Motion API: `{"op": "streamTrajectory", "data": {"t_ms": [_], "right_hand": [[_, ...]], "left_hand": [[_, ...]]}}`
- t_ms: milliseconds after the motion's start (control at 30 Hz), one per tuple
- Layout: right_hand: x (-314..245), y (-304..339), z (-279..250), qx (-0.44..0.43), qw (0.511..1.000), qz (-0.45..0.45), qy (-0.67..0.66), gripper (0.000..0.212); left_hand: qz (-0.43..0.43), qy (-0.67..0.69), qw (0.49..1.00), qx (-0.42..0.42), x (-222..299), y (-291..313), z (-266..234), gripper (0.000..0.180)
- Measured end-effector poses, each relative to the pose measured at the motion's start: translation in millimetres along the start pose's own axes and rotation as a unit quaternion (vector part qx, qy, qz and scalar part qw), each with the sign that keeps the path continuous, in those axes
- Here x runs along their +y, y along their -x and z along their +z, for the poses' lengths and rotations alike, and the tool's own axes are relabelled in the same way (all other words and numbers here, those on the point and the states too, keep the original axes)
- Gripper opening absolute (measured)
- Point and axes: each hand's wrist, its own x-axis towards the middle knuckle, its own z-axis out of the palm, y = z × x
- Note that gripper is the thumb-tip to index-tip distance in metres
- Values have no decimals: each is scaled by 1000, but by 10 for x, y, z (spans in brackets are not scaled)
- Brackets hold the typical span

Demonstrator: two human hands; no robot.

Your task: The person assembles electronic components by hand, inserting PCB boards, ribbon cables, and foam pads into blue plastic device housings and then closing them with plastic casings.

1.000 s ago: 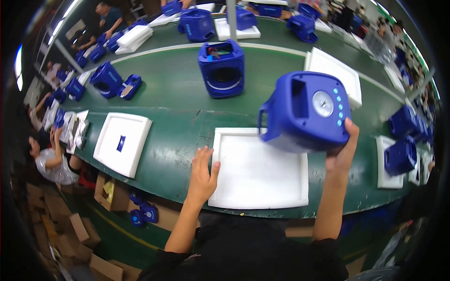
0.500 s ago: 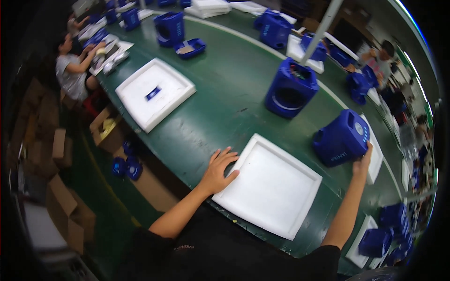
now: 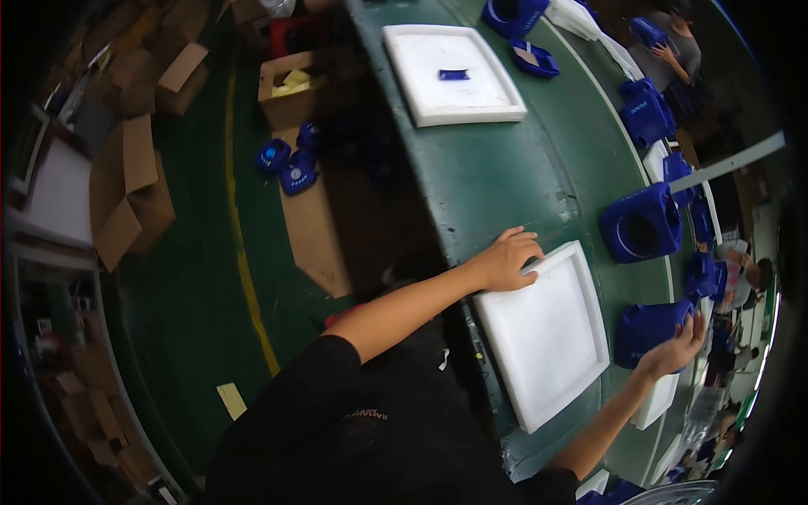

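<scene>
A white foam tray (image 3: 551,341) with a raised rim lies at the table's near edge, its inside bare. My left hand (image 3: 507,261) rests against the tray's far-left rim, fingers stretched and thumb apart. To the right of the tray stands a blue plastic housing (image 3: 644,331). Beside its right side is my right hand (image 3: 673,347), fingers extended and not wrapped round it; whether the fingertips touch it I cannot tell. Farther back is another blue housing (image 3: 641,225) with a large round opening.
On the green table (image 3: 497,181) sits a second foam tray (image 3: 459,101) holding a small blue piece. Beyond it is a blue shallow part (image 3: 535,61). A slanting metal post (image 3: 728,160) rises at right. Boxes (image 3: 290,88) and blue parts (image 3: 290,164) are left of the table. Co-workers stand across.
The view has swung left, showing more floor. My right hand's fingers have loosened from the blue housing, which it held tilted before. My left hand stays at the tray's rim.
</scene>
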Motion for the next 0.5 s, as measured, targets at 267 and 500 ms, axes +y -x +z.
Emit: {"op": "streamTrajectory", "data": {"t_ms": [267,500], "right_hand": [[-1424,1155,1364,-269,954,-101,-79,27],[-1680,2182,2430,-488,865,-110,-28,26]], "left_hand": [[5,129,984,125,-96,33,-105,19],[77,130,892,425,-303,764,-1474,15]]}}
